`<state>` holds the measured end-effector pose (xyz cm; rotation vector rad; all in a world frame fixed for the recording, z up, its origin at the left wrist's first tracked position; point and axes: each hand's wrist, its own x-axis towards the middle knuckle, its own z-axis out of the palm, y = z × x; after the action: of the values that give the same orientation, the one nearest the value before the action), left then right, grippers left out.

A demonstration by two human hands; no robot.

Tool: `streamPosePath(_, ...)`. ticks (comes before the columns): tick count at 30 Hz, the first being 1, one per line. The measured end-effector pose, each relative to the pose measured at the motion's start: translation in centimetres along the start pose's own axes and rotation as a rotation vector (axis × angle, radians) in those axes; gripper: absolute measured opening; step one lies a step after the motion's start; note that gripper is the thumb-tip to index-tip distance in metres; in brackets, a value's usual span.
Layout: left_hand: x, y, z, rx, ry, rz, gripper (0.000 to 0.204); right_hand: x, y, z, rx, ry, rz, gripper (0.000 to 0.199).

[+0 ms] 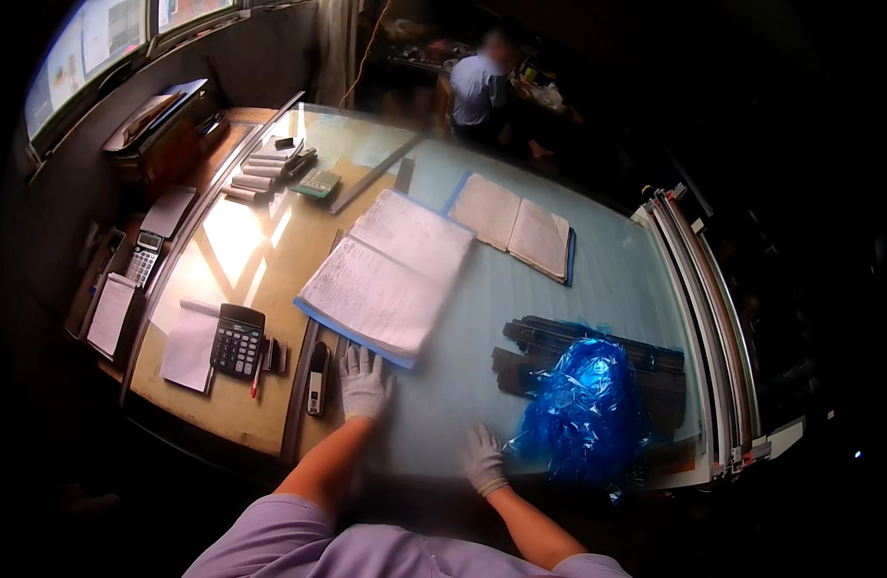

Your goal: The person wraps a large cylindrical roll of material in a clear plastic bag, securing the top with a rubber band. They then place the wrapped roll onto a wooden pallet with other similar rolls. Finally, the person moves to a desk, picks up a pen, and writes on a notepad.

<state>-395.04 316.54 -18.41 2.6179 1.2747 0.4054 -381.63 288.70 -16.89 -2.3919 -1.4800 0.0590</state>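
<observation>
My left hand [363, 385], in a pale work glove, lies on the table with its fingers stretched out, just below the near edge of a large open ledger [391, 275] with blue covers. Beside it on the left is a black stapler [317, 379]. My right hand [483, 460], gloved the same way, rests near the table's front edge, fingers spread and holding nothing. Right of it sits a crumpled heap of shiny blue plastic film [588, 409], partly covering several dark flat strips [521, 368]. A second open book [513, 223] lies farther back.
The glass-topped table [443, 385] has a black calculator [237, 341], a notepad [188, 347], a red pen [255, 385] and a green calculator [316, 183] on its left. Long rails [705, 318] line the right edge. Another person [477, 91] sits beyond the far end.
</observation>
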Motion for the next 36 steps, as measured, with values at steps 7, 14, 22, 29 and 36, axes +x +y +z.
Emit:
streamPosePath(7, 0.3, 0.1, -0.2, 0.017, -0.029, -0.016, 0.066, -5.4, 0.6, -1.2, -0.095, -0.014, 0.114, 0.052)
streamPosePath(14, 0.2, 0.0, -0.3, 0.033, -0.034, -0.032, 0.067, -5.4, 0.5, -0.9, -0.077, 0.011, 0.123, 0.052)
streamPosePath(22, 0.2, -0.1, 0.3, 0.045, -0.004, -0.022, 0.065, -5.2, 0.6, -1.2, -0.072, 0.012, 0.147, 0.051)
streamPosePath(29, 0.3, 0.3, -0.1, 0.026, 0.012, -0.019, 0.064, -5.2, 0.5, -1.3, -0.086, 0.003, 0.167, 0.052)
streamPosePath(36, 0.3, 0.3, -0.5, 0.032, -0.024, -0.027, 0.064, -5.1, 0.7, -1.1, -0.099, 0.001, 0.165, 0.052)
